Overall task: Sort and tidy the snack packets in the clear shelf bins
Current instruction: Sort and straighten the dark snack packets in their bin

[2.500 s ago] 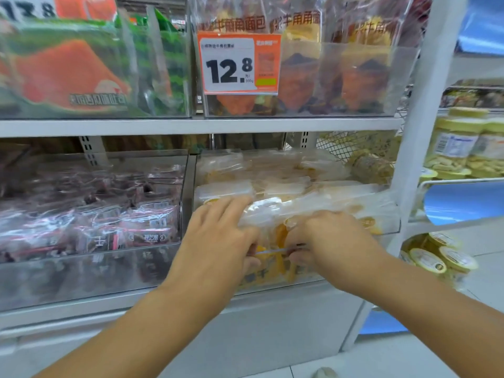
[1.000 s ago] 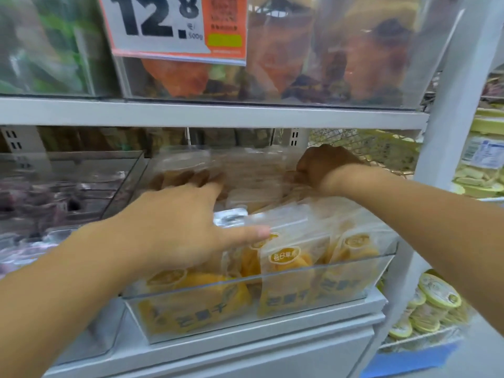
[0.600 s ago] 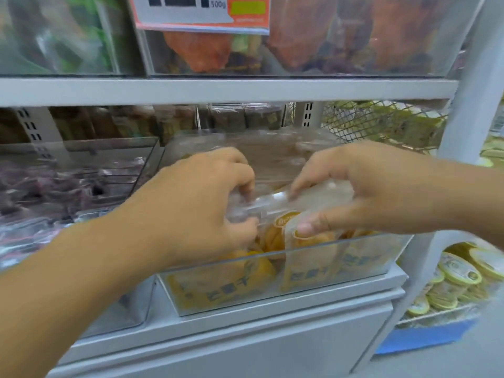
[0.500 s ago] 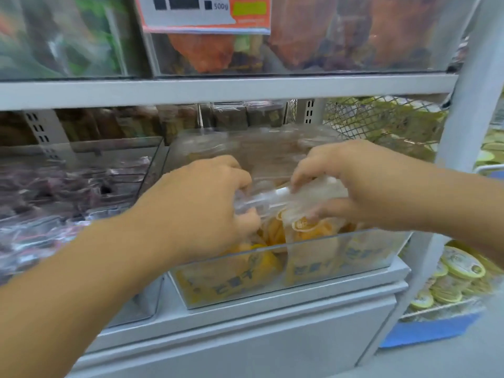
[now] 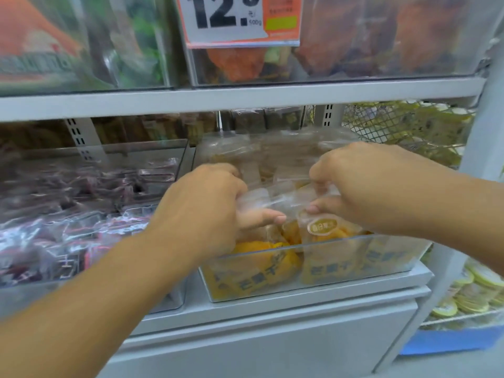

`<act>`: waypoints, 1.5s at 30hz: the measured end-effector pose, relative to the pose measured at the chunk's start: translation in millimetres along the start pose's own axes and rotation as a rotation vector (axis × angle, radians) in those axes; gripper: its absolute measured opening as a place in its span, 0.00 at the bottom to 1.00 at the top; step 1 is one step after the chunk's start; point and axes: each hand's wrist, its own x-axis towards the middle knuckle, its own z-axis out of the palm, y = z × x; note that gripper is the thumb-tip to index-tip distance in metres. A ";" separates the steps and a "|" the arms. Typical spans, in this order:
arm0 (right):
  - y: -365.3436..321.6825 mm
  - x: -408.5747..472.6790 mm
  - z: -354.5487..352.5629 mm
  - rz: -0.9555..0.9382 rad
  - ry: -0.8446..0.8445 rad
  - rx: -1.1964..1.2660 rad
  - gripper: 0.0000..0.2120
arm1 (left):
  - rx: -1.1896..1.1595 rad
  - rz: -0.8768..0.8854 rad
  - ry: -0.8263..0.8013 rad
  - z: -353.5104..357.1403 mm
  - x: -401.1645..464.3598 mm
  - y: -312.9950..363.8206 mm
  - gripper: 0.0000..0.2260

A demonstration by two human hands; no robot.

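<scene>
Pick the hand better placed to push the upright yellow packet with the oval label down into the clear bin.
Right hand: it pinches the yellow packet top directly; the left hand grips clear packet tops beside it.

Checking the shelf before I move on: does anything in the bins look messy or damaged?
Nothing looks damaged or spilled. Both hands, left hand and right hand, pinch the top of a mango packet in the clear bin; beside it, packets lean unevenly.

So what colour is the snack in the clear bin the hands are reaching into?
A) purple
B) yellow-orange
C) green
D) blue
B: the clear plastic bin under both hands holds see-through packets of yellow-orange dried fruit; the left hand and right hand each pinch the top of one such packet.
</scene>
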 end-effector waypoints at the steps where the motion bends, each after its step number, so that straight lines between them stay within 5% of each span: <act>1: 1.8 -0.6 -1.4 -0.037 -0.016 0.101 0.10 | -0.002 0.009 0.007 2.1 -3.7 -0.7 0.35; 5: -17.5 3.1 -2.4 -0.026 -0.078 0.662 0.28 | -0.018 0.041 0.004 -9.8 -17.6 -5.5 0.31; 8: -32.6 22.6 8.8 -0.024 -0.166 0.509 0.41 | 0.044 -0.072 -0.158 -18.7 -23.7 -14.7 0.45; 11: -39.9 39.6 0.9 -0.028 -0.337 0.405 0.47 | 0.121 -0.031 -0.260 -14.1 -23.0 -21.4 0.49; 13: -40.5 50.3 -6.6 -0.002 -0.348 0.399 0.43 | 0.125 -0.030 -0.270 -11.9 -20.3 -23.6 0.48; 17: -42.4 98.8 7.1 0.095 -0.061 0.399 0.21 | 0.149 -0.010 -0.256 -10.2 -18.6 -24.4 0.45; 20: -45.8 133.3 24.0 0.020 -0.125 0.378 0.23 | 0.143 -0.002 -0.236 -8.3 -18.7 -27.1 0.44; 27: -53.8 170.4 27.9 -0.080 -0.023 0.481 0.03 | 0.137 0.026 -0.221 -6.8 -18.5 -30.1 0.46; 31: -53.6 178.3 32.1 -0.133 -0.023 0.467 0.04 | 0.156 0.034 -0.217 -7.3 -19.7 -29.6 0.45; 36: -57.1 184.3 50.9 -0.020 0.233 0.545 0.08 | 0.150 0.026 -0.231 -5.9 -19.4 -28.7 0.44; 42: -59.7 183.7 47.5 -0.085 0.162 0.623 0.04 | 0.143 0.025 -0.234 -6.6 -20.5 -28.8 0.42; 45: -53.6 181.7 46.7 -0.042 0.213 0.566 0.19 | 0.143 0.014 -0.227 -6.0 -20.6 -29.2 0.42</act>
